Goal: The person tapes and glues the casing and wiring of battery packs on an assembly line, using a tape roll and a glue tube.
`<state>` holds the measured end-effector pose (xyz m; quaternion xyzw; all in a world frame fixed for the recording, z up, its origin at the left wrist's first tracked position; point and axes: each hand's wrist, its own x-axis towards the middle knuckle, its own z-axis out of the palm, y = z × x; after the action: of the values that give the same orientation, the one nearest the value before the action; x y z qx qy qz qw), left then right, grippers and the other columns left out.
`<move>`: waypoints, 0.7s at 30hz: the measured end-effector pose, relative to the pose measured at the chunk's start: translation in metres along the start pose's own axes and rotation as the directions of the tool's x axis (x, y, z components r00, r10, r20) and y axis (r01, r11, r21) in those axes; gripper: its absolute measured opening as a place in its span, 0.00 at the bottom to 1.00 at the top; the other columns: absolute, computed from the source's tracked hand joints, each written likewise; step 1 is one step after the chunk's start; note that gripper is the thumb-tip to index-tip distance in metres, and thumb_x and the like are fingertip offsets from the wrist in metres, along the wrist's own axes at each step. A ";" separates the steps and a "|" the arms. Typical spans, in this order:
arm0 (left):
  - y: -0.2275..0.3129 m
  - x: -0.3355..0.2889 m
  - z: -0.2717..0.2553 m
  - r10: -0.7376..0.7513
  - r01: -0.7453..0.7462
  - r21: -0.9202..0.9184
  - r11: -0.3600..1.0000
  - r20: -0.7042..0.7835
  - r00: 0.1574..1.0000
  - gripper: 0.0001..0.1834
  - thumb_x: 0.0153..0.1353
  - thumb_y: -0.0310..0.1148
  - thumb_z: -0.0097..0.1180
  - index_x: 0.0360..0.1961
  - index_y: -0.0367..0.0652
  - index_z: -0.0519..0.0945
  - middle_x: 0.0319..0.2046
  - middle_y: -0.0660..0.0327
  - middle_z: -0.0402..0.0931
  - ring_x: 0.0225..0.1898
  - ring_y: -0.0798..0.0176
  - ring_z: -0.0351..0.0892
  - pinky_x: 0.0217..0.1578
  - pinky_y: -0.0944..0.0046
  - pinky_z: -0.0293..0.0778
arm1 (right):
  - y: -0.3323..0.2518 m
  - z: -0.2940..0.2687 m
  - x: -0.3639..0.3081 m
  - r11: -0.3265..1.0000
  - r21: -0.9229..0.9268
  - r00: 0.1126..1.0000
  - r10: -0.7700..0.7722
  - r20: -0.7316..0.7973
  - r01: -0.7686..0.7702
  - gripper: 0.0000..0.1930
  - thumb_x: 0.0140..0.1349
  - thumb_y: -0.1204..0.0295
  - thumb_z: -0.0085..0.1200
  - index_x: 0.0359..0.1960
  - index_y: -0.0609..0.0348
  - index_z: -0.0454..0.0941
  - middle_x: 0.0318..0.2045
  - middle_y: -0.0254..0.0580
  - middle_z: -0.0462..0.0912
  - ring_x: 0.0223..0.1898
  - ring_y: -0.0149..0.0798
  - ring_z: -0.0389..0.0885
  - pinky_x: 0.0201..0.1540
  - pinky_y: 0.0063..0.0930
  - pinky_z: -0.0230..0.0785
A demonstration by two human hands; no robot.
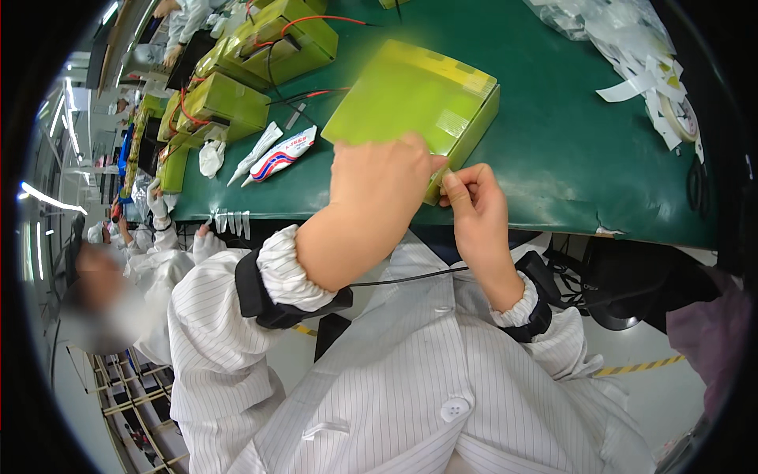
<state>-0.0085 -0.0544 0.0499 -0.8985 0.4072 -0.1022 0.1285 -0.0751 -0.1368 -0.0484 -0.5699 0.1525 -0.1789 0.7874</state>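
While closed, taped yellow-green box (pixel 399 99).

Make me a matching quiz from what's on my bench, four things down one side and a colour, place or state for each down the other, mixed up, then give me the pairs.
Things:
1. Block
2. Striped tube
3. Right hand
4. Wad

Descriptions:
A. At the block's near corner, thumb and fingers bent inward
B. White and crumpled, left of the tube
C. Yellow-green, box-shaped, with the left hand over its near side
D. White with red and blue bands

Pairs: 1-C, 2-D, 3-A, 4-B
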 end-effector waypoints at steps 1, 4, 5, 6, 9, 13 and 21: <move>-0.001 0.001 0.002 0.055 -0.047 0.100 0.994 -0.085 0.995 0.23 0.53 0.53 0.50 0.18 0.41 0.69 0.06 0.60 0.66 0.11 0.59 0.72 0.14 0.64 0.65 | 0.001 0.000 0.001 1.000 -0.010 1.000 -0.013 -0.014 0.013 0.08 0.59 0.73 0.48 0.27 0.64 0.66 0.21 0.37 0.73 0.22 0.26 0.69 0.27 0.19 0.64; -0.022 0.006 -0.011 -0.194 0.191 0.051 0.980 0.038 0.980 0.28 0.46 0.61 0.50 0.19 0.41 0.70 0.04 0.63 0.64 0.08 0.58 0.68 0.17 0.61 0.65 | -0.008 -0.002 0.000 0.998 -0.056 0.999 0.014 0.044 -0.011 0.09 0.61 0.69 0.46 0.28 0.63 0.66 0.23 0.35 0.72 0.24 0.26 0.69 0.31 0.18 0.65; -0.021 0.005 -0.014 -0.207 0.205 0.055 0.977 0.033 0.978 0.28 0.46 0.61 0.50 0.19 0.41 0.70 0.04 0.63 0.64 0.08 0.58 0.68 0.17 0.61 0.65 | -0.008 -0.002 0.000 0.998 -0.056 0.998 0.008 0.058 -0.005 0.09 0.61 0.69 0.46 0.28 0.63 0.66 0.23 0.35 0.72 0.24 0.26 0.69 0.31 0.18 0.65; -0.017 0.006 -0.016 -0.236 0.226 0.099 0.969 0.108 0.966 0.31 0.43 0.63 0.50 0.21 0.41 0.71 0.09 0.62 0.68 0.14 0.58 0.72 0.22 0.59 0.66 | -0.008 -0.002 0.000 0.998 -0.055 0.998 0.026 0.063 -0.023 0.10 0.61 0.69 0.46 0.28 0.63 0.66 0.23 0.35 0.71 0.24 0.25 0.69 0.29 0.18 0.64; -0.013 0.004 -0.016 -0.220 0.213 0.129 0.969 0.045 0.974 0.31 0.41 0.62 0.51 0.27 0.40 0.71 0.24 0.59 0.73 0.30 0.58 0.74 0.35 0.55 0.66 | -0.011 -0.008 0.004 0.989 -0.118 0.993 0.096 0.069 -0.088 0.10 0.58 0.69 0.50 0.28 0.64 0.66 0.21 0.36 0.71 0.22 0.26 0.67 0.26 0.19 0.63; 0.002 -0.003 -0.007 0.013 -0.014 0.000 1.000 -0.274 0.962 0.24 0.48 0.46 0.55 0.38 0.36 0.71 0.45 0.54 0.68 0.51 0.57 0.64 0.49 0.53 0.60 | -0.018 -0.030 0.014 0.812 -0.577 0.994 -0.107 -0.010 0.082 0.14 0.52 0.70 0.58 0.30 0.64 0.64 0.20 0.30 0.65 0.20 0.22 0.61 0.20 0.16 0.56; 0.040 -0.024 0.039 -0.280 0.143 -0.293 0.945 -0.508 0.814 0.18 0.46 0.31 0.58 0.40 0.36 0.74 0.44 0.54 0.73 0.48 0.58 0.72 0.51 0.53 0.60 | -0.057 -0.065 0.022 0.893 -0.449 0.996 -0.014 -0.091 -0.029 0.19 0.52 0.71 0.57 0.42 0.63 0.64 0.23 0.30 0.65 0.21 0.21 0.61 0.20 0.14 0.56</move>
<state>-0.0413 -0.0555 -0.0014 -0.8810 0.3329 -0.3161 -0.1145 -0.0904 -0.2181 -0.0151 -0.7271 0.2280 -0.1619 0.6270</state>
